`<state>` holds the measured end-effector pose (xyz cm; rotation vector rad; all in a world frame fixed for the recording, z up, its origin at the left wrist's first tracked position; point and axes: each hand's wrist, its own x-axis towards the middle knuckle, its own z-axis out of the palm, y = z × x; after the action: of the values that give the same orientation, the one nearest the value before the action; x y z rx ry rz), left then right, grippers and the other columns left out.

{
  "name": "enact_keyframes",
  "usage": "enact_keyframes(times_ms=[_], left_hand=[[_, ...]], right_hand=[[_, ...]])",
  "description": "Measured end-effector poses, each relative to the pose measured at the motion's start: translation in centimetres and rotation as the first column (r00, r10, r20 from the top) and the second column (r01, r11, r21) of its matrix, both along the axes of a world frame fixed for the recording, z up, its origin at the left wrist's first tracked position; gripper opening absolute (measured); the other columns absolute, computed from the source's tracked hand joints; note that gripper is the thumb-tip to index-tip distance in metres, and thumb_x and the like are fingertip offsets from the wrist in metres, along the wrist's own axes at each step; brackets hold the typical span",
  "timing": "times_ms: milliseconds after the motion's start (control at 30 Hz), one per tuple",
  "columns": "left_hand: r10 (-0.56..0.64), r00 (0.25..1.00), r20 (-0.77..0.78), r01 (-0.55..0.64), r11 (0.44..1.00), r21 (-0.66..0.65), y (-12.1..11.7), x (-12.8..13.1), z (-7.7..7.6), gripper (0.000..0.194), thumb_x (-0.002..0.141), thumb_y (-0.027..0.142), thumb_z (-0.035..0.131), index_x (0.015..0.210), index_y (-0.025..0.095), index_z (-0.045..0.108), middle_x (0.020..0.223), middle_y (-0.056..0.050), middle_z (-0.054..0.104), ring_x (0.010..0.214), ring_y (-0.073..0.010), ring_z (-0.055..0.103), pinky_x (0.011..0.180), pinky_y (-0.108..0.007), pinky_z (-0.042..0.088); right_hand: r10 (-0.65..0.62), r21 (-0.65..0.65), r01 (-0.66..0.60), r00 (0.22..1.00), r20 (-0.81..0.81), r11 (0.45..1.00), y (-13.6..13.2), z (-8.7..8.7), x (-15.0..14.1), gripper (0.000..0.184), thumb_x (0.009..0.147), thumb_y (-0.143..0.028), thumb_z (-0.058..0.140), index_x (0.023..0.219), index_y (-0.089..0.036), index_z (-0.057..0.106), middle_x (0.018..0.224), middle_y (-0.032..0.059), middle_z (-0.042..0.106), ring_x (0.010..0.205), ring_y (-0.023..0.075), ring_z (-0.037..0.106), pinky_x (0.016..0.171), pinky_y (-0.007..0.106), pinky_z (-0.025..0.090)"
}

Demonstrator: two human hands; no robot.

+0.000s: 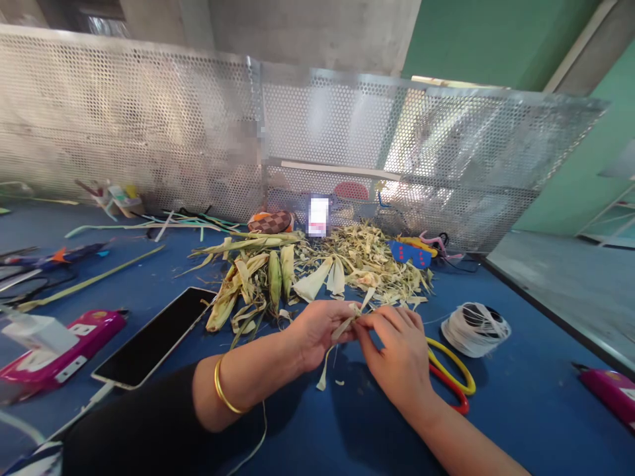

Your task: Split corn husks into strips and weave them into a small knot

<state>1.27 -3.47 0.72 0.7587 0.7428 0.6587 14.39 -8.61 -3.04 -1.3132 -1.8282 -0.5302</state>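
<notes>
Both hands meet over the blue table, fingers closed on one pale strip of corn husk point(342, 328). My left hand point(322, 330), palm turned up, pinches it from the left. From the right, my right hand point(394, 347) grips it between thumb and fingertips. One end of the strip sticks up between the hands and a thin tail hangs below. Just beyond lies a heap of dried corn husks point(381, 264), with larger green-yellow husks point(253, 284) on its left. Scissors with yellow and red handles point(459, 363) lie partly behind my right hand.
A spool of white string point(476, 328) stands at the right. On the left are a phone point(156, 337) with a cable and a magenta power strip point(84, 340) holding a white plug. A perforated metal screen point(198, 132) closes off the back. Another magenta power strip point(610, 393) sits far right.
</notes>
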Motion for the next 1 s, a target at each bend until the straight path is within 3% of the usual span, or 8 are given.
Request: enact_keyframes(times_ms=[133,367,467,567,700,900,1000], left_hand=[[-0.006,1.0,-0.009,0.006,0.997,0.078,0.0,0.0,-0.5,0.007,0.062,0.009,0.066,0.068,0.011,0.066,0.072,-0.002,0.061,0.066,-0.0094,0.056,0.068,-0.022,0.046],[0.069,0.997,-0.025,-0.068,0.997,0.046,0.1,0.2,-1.1,0.008,0.068,0.013,0.07,0.075,0.011,0.068,0.074,-0.005,0.066,0.067,-0.0119,0.061,0.069,-0.024,0.048],[0.094,0.995,-0.041,-0.092,0.995,0.037,0.1,0.3,-1.0,0.006,0.068,0.011,0.069,0.074,0.011,0.069,0.069,-0.003,0.065,0.062,-0.0096,0.059,0.066,-0.022,0.047],[0.089,0.995,-0.042,-0.088,0.996,0.031,0.0,0.3,-1.1,0.008,0.066,0.011,0.07,0.074,0.011,0.069,0.067,-0.003,0.065,0.058,-0.0085,0.058,0.06,-0.019,0.044],[0.071,0.997,-0.042,-0.07,0.997,0.011,-0.1,0.3,-1.2,0.009,0.065,0.011,0.07,0.074,0.012,0.069,0.064,-0.002,0.065,0.057,-0.0092,0.058,0.055,-0.018,0.043],[0.027,0.998,-0.053,-0.024,0.998,0.049,-0.2,0.3,-1.3,0.012,0.063,0.013,0.07,0.075,0.011,0.07,0.067,-0.005,0.067,0.061,-0.011,0.061,0.057,-0.019,0.044],[0.045,0.997,-0.056,-0.04,0.997,0.073,-0.1,0.2,-1.3,0.014,0.061,0.013,0.072,0.076,0.01,0.07,0.071,-0.005,0.068,0.062,-0.0103,0.06,0.059,-0.018,0.044]], right_hand=[[-0.013,-0.013,0.013,1.0,-0.015,1.0,0.1,-0.1,0.1,0.015,0.086,-0.02,0.055,0.072,-0.019,0.059,0.068,0.001,0.059,0.07,0.0165,0.053,0.074,0.032,0.035],[-0.013,0.011,0.013,1.0,-0.01,1.0,0.2,0.2,0.3,0.011,0.086,-0.02,0.055,0.076,-0.019,0.061,0.073,0.0014,0.061,0.07,0.0161,0.054,0.074,0.032,0.036],[0.048,0.081,-0.066,0.978,0.203,0.995,0.0,0.5,0.1,0.015,0.088,-0.014,0.049,0.088,-0.018,0.064,0.077,0.0035,0.062,0.072,0.017,0.053,0.078,0.034,0.037],[0.131,0.065,-0.18,0.879,0.459,0.981,-0.2,0.6,-0.5,0.024,0.089,-0.008,0.043,0.092,-0.016,0.065,0.074,0.0035,0.061,0.071,0.0175,0.052,0.085,0.036,0.037],[0.098,0.061,-0.163,0.809,0.579,0.985,-0.1,0.4,-1.2,0.028,0.089,-0.009,0.039,0.085,-0.016,0.066,0.073,0.0042,0.06,0.07,0.0182,0.052,0.086,0.038,0.038],[0.076,0.086,-0.152,0.816,0.573,0.985,0.0,0.2,-1.1,0.029,0.088,-0.006,0.037,0.081,-0.015,0.065,0.074,0.0052,0.061,0.071,0.0181,0.053,0.091,0.04,0.037],[0.133,0.048,-0.169,0.898,0.42,0.985,0.0,0.3,-0.8,0.026,0.088,-0.007,0.039,0.083,-0.015,0.063,0.077,0.0055,0.062,0.073,0.0174,0.054,0.09,0.039,0.038]])
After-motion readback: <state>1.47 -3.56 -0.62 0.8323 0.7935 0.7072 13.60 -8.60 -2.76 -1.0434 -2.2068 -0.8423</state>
